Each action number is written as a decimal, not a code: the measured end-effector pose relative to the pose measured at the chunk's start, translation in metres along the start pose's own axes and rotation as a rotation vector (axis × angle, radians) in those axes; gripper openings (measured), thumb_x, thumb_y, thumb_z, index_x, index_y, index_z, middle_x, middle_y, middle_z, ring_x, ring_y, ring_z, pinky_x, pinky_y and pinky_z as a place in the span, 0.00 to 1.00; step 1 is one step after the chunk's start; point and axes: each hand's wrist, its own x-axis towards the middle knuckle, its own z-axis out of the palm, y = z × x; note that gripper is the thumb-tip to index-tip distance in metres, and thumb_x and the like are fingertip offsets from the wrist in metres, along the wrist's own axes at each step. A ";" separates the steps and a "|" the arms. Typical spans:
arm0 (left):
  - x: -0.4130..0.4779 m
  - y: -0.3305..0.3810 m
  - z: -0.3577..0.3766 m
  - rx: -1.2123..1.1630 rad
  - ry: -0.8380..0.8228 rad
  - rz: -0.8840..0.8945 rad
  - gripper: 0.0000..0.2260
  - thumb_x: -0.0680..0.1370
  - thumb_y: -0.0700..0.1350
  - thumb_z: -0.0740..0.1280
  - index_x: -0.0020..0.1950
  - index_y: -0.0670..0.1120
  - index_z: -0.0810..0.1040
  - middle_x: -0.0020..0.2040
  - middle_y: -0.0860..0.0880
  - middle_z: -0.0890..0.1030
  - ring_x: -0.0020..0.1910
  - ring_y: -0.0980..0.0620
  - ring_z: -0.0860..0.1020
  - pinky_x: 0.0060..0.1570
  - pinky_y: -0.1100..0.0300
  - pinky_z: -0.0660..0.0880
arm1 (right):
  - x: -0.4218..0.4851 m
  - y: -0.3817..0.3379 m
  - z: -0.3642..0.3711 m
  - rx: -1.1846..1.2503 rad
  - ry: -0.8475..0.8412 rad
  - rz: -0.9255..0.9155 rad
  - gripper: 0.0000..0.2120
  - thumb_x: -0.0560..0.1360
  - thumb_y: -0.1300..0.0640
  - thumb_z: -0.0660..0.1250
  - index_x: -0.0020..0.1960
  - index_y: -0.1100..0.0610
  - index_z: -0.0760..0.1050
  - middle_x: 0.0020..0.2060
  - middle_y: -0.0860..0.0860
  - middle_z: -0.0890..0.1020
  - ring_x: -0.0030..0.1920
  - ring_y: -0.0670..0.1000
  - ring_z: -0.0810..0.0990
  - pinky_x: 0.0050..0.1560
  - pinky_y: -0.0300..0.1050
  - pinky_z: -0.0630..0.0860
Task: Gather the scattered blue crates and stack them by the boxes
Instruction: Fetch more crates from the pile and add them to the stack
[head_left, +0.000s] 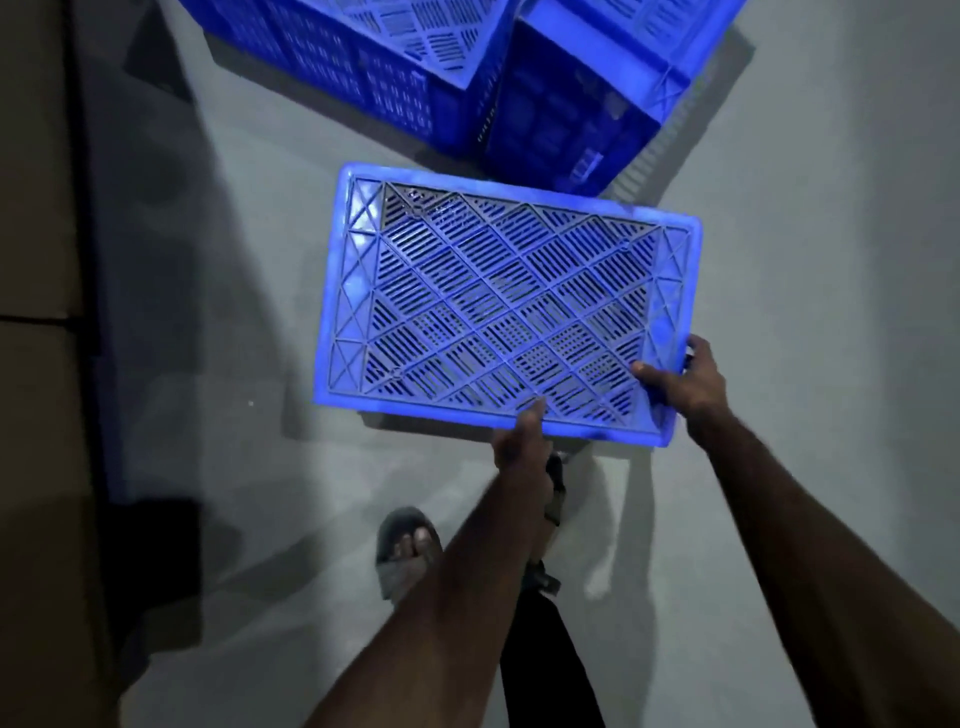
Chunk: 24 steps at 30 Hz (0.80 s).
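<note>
I hold a blue slatted crate (498, 306) above the grey floor, its latticed bottom turned up toward me. My left hand (522, 436) grips its near long edge, thumb on top. My right hand (685, 384) clasps the near right corner. Beyond it two more blue crates stand on the floor: one (363, 78) at the top centre, upside down with its slatted base showing, and a darker one (582, 109) to its right, lying on its side.
Brown cardboard boxes (36, 260) run along the left edge with dark shadow beside them. My sandalled foot (408, 551) is on the grey floor (805, 260) below the held crate. Open floor lies to the right.
</note>
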 end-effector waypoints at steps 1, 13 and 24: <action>-0.001 -0.005 -0.002 0.042 -0.043 -0.024 0.14 0.77 0.51 0.75 0.54 0.45 0.75 0.43 0.48 0.82 0.42 0.50 0.82 0.47 0.55 0.81 | 0.000 0.005 -0.006 -0.024 -0.011 0.013 0.42 0.68 0.51 0.83 0.75 0.54 0.66 0.65 0.57 0.78 0.59 0.56 0.78 0.61 0.49 0.74; -0.003 0.141 -0.076 0.629 0.552 1.153 0.12 0.82 0.46 0.65 0.50 0.39 0.83 0.44 0.39 0.85 0.45 0.39 0.82 0.50 0.47 0.75 | 0.033 -0.013 -0.017 0.154 0.066 0.032 0.30 0.77 0.31 0.65 0.68 0.52 0.71 0.58 0.53 0.78 0.58 0.55 0.78 0.63 0.52 0.76; 0.079 0.248 -0.087 0.863 0.217 0.670 0.51 0.65 0.80 0.65 0.71 0.39 0.76 0.69 0.36 0.78 0.66 0.37 0.78 0.67 0.44 0.73 | 0.051 -0.035 -0.020 0.440 -0.272 0.058 0.29 0.82 0.32 0.52 0.58 0.52 0.81 0.44 0.51 0.88 0.41 0.55 0.87 0.35 0.43 0.80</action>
